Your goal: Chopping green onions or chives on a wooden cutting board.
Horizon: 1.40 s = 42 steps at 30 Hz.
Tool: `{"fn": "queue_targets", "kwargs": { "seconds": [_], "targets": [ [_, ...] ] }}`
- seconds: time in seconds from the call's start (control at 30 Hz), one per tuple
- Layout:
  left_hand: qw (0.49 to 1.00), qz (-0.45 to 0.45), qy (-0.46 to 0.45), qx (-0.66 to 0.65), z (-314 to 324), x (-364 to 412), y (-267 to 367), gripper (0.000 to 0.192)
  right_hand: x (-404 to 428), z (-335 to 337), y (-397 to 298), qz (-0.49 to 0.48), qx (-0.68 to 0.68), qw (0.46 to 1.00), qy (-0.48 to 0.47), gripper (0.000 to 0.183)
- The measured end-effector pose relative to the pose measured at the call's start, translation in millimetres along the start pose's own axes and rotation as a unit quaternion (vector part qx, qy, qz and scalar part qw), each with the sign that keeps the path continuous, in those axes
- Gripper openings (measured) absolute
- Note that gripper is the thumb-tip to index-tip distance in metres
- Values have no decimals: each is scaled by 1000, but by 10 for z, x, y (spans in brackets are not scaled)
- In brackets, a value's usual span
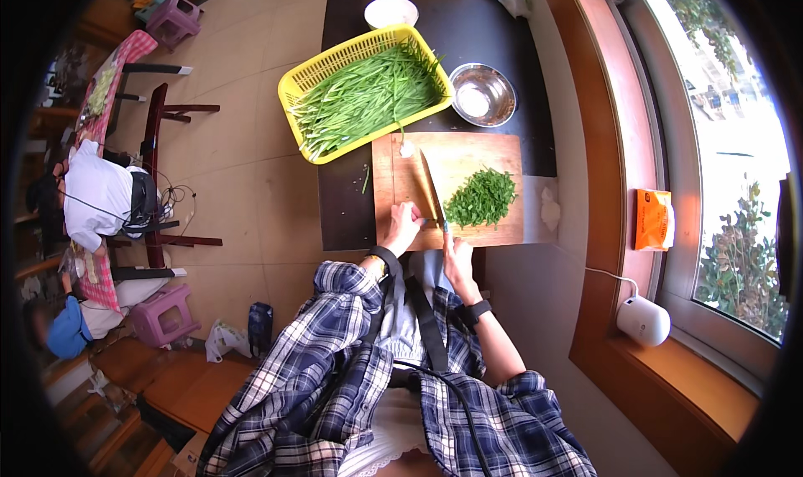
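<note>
My right hand [458,260] grips the handle of a kitchen knife [433,185], its blade pointing away from me across a wooden cutting board [411,188]. My left hand [403,227] rests on the near part of the board, left of the blade, with fingers bent together; whether anything small is pinched there is unclear. To the right of the knife lies a heap of chopped green chives [482,198]. Beyond the board's far left corner, a yellow plastic basket [292,100] holds long uncut chives [370,94]. A small white object [407,149] sits at the board's far edge.
A stainless steel bowl [483,94] and a white bowl [391,12] stand on the dark table [345,219]. An orange tissue pack [652,219] and a white device [643,321] are by the window. Two people, one in a white shirt [100,191], are at the left.
</note>
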State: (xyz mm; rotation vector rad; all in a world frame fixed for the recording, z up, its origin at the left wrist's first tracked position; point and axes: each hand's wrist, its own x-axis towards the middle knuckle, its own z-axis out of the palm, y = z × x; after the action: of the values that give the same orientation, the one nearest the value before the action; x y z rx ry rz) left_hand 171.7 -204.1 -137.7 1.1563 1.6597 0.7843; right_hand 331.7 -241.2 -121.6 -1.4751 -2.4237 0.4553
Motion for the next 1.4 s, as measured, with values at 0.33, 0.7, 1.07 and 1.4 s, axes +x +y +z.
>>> {"fn": "queue_targets", "kwargs": {
  "seconds": [0.33,0.7,1.07,1.4],
  "targets": [
    [994,48,61,77,37,33,49,17,6,-10,71,72,80,994,5,39],
    [998,15,12,56,-48,24,-54,16,13,15,-6,80,110,991,-8,38],
    [998,21,16,51,-73,27,-22,14,-3,126,-42,-24,13,999,40,46],
    [995,50,35,85,-87,16,-6,12,85,40,-136,0,20,1000,13,42]
  ]
}}
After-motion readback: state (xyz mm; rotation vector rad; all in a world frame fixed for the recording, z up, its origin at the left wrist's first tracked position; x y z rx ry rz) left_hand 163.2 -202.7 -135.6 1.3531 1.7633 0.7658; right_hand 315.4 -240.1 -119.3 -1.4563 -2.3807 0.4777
